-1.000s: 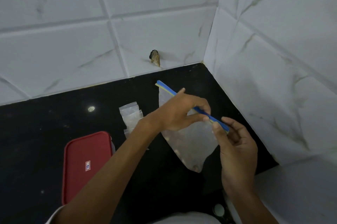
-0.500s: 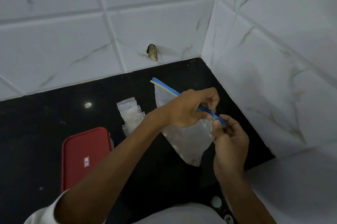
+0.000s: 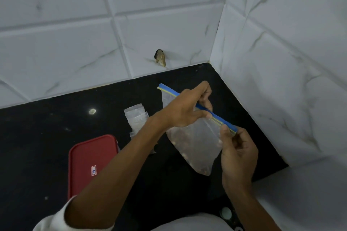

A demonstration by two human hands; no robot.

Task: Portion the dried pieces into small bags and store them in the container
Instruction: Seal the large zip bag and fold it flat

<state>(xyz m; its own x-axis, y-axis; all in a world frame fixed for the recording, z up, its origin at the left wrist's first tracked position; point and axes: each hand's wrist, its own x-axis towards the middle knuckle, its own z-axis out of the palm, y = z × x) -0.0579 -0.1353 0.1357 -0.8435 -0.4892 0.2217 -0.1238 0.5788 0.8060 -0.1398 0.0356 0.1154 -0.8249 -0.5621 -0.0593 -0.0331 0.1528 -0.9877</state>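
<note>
Both hands have stayed at the near end of the zip strip (image 3: pixel 169 88), the left hand (image 3: pixel 185 112) now curled further over it, pinching it, while the right hand (image 3: pixel 238 150) pinches the strip's end. The large bag (image 3: pixel 195 142) hangs between them above the table (image 3: pixel 47 136), dried pieces (image 3: pixel 201 169) settled in its lower corner. The seal looks not yet parted, so portioning into the small bags (image 3: pixel 136 118) beside the red-lidded container (image 3: pixel 90 163) probably waits on this.
</note>
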